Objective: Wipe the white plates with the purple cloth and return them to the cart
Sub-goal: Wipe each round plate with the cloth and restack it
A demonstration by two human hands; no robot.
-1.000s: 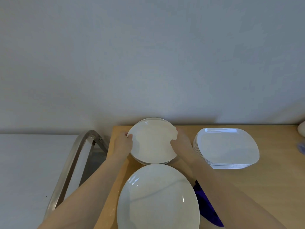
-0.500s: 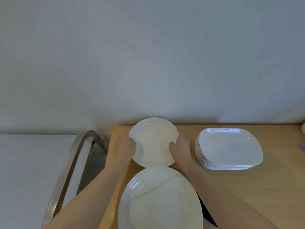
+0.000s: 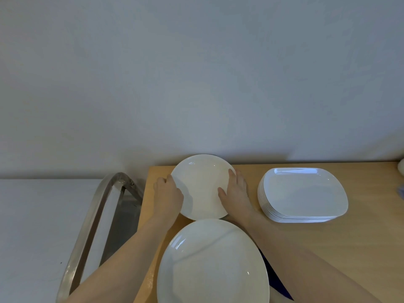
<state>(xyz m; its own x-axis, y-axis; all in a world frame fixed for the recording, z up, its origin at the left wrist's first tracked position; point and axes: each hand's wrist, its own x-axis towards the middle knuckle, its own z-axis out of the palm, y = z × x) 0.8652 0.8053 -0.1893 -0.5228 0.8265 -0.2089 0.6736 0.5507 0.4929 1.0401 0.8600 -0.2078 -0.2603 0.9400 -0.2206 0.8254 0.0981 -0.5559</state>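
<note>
A small round white plate (image 3: 202,184) lies at the far left of the wooden table (image 3: 360,241), near the wall. My left hand (image 3: 167,196) grips its left rim and my right hand (image 3: 235,192) grips its right rim, thumbs on top. A larger round white plate (image 3: 213,263) sits nearer to me, below the small one. The purple cloth (image 3: 276,283) shows only as a dark strip under my right forearm, beside the large plate. The metal cart (image 3: 91,228) stands left of the table.
A stack of several white rounded-rectangle plates (image 3: 302,193) stands right of my hands. A pale object (image 3: 401,167) peeks in at the far right edge. A grey wall rises directly behind the table.
The small plate has come down from a slight lift above its stack to lie flat. Both hands have slid further round its rims.
</note>
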